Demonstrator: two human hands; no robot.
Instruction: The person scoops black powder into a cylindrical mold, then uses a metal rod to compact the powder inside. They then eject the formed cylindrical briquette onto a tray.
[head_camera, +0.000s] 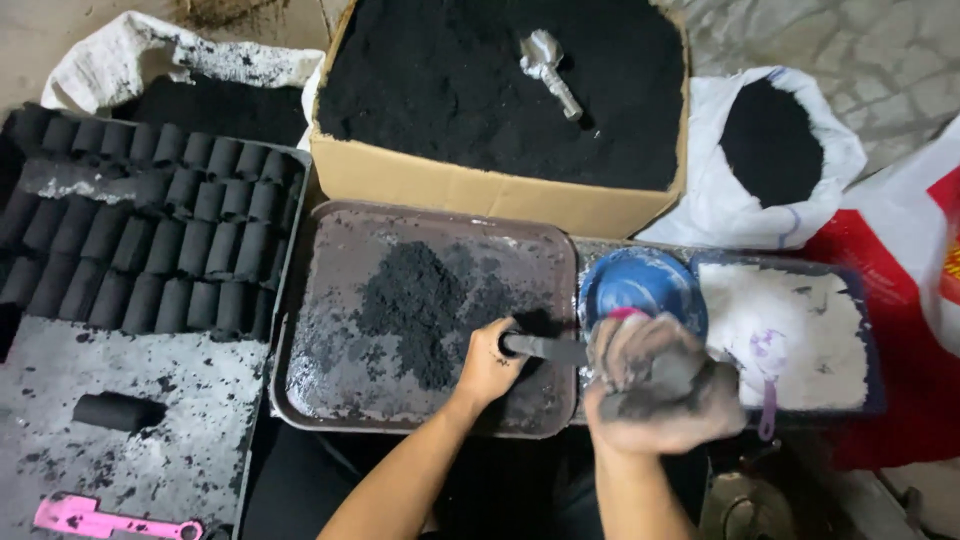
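Left hand: the left hand (487, 362) is curling its fingers tight round one end of a dark metal tube (545, 347), holding it level over the tray.
Right hand: the right hand (660, 385), caked in black powder, is closing loosely round the tube's other end; whether the fingers are clamping it or just cupping it, I cannot tell.
Tube: it is lying sideways between the two hands, grey-black and dusty, its left mouth showing as a dark opening at the left thumb.
Tray: the metal tray (330, 400) is sitting under the left hand, a heap of black powder (415, 300) spreading over its middle, bare metal showing along the left and near edges.
Room to move: the tray's left half is lying open; to the right the blue bowl (640, 282) is crowding just behind the right hand, and the tub of white powder (800, 320) is sitting just beside it.
Behind: a cardboard box (480, 190) of black powder is butting against the tray's far edge, a metal scoop (548, 68) resting in it.
Left side: rows of black cylinders (150, 240) are standing packed on a board, well apart from the hands.
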